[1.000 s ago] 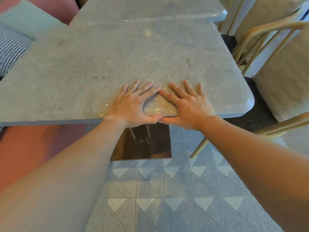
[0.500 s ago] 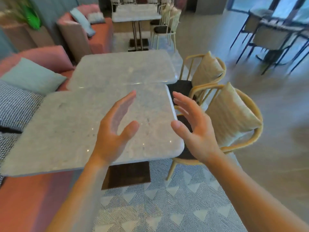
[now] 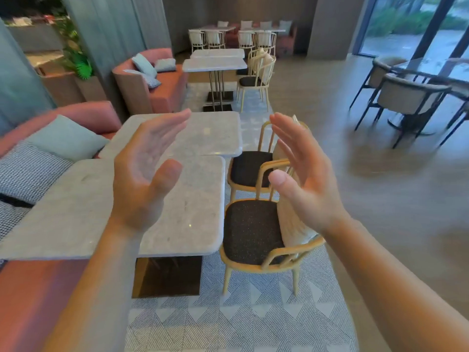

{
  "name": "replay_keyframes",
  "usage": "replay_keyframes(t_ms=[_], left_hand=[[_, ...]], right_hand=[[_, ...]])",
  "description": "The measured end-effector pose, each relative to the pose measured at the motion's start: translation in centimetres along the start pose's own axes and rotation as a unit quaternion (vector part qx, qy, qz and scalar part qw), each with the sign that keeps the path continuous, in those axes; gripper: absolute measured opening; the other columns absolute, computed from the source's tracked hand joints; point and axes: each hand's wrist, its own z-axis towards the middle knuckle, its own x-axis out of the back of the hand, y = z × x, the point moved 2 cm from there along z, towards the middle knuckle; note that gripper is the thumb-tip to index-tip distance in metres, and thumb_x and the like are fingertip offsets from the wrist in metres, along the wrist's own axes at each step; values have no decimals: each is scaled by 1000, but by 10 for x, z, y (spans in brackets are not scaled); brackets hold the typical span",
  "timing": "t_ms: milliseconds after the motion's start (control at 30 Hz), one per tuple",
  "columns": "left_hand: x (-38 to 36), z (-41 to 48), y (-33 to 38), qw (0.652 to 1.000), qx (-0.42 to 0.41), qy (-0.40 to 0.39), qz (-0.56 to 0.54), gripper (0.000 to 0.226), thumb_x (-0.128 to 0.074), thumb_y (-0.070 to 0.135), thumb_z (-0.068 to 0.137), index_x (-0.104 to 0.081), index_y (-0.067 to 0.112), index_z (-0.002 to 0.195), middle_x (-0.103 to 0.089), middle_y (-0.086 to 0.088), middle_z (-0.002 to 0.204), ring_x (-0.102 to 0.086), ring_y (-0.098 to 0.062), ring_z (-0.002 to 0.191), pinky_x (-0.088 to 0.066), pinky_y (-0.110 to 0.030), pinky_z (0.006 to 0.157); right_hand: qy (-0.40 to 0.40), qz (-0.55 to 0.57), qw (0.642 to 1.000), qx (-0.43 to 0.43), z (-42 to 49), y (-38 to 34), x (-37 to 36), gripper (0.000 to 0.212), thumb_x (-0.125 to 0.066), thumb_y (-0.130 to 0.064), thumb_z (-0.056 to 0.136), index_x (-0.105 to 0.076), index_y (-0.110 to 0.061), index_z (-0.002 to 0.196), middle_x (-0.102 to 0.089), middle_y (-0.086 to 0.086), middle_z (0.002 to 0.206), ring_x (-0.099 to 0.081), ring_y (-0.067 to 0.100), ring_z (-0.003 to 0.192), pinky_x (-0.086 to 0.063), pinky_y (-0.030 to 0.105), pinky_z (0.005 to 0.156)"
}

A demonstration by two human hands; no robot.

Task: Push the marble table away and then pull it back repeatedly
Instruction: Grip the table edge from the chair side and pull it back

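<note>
The grey marble table stands below and left of centre, its near edge towards me and a dark base plate beneath. My left hand is raised in the air above the tabletop, palm turned inward, fingers spread, touching nothing. My right hand is lifted too, palm facing the left hand, in front of the chairs, holding nothing. Neither hand is in contact with the table.
A second marble table abuts the far side. Two wooden chairs with dark seats and a cushion stand at the table's right. A pink sofa with pillows runs along the left. A patterned rug lies underfoot.
Both hands left the table's near edge and rose into the air, palms facing each other. The view tilted up and pulled back, so the table now looks farther away.
</note>
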Motion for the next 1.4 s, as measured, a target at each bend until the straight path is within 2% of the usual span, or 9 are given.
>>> replay_keyframes(t_ms=[100,533,633,733,867,967,1133,1300,1400], left_hand=[[-38,13,1,1000,1,-1,25,63,-58,80,90,-60,41,140,-62,1,151,-56,-26,147,-43,-48,123],[-190,127,-107,998,-11,45,46,78,-53,81,93,-55,20,141,-59,-11,152,-56,-27,146,-43,-46,123],[-226,163,-128,998,-18,46,42,76,-53,80,94,-56,20,141,-60,-7,151,-56,-25,147,-43,-43,122],[-256,194,-148,997,-13,40,58,75,-53,76,96,-56,17,142,-62,-2,150,-56,-23,147,-44,-42,122],[-291,222,-177,994,5,64,84,70,-54,78,95,-57,25,140,-62,-6,149,-56,-26,146,-43,-47,122],[-322,237,-195,989,16,86,123,71,-54,77,94,-57,23,140,-63,-5,149,-57,-25,146,-44,-43,122],[-368,249,-203,969,41,173,170,64,-56,76,95,-58,28,138,-62,-7,148,-57,-27,146,-44,-44,122],[-384,242,-187,934,70,260,236,55,-61,74,94,-62,39,136,-66,4,146,-57,-26,145,-43,-45,122],[-380,231,-177,905,89,304,285,60,-60,74,94,-60,31,136,-64,-1,144,-58,-26,144,-43,-42,120]], right_hand=[[0,4,1000,15,10,13,38,88,-64,-73,91,-41,-21,157,-49,-1,162,-43,19,154,-37,55,126],[-72,-11,997,35,123,147,176,99,-62,-76,89,-43,-6,156,-52,7,159,-47,20,152,-39,54,125],[-72,-13,996,45,156,175,213,98,-62,-75,90,-43,-5,156,-52,8,158,-47,20,151,-40,54,124],[-69,9,997,41,183,205,241,97,-60,-76,90,-44,-6,155,-53,7,158,-48,19,151,-40,53,125],[-88,39,994,48,217,256,267,94,-59,-79,89,-46,-12,154,-53,5,157,-48,17,150,-41,52,124],[-115,77,988,63,242,297,286,87,-59,-78,90,-46,-19,153,-55,2,155,-49,17,149,-42,52,123],[-196,132,969,75,278,346,310,84,-58,-77,91,-46,-23,153,-54,-2,155,-49,15,149,-41,51,123],[-292,205,928,103,309,359,287,95,-56,-76,92,-43,-7,156,-50,8,159,-48,19,150,-40,49,124],[-327,274,896,125,318,360,255,95,-58,-72,94,-40,-2,155,-47,17,160,-47,25,151,-38,49,126]])
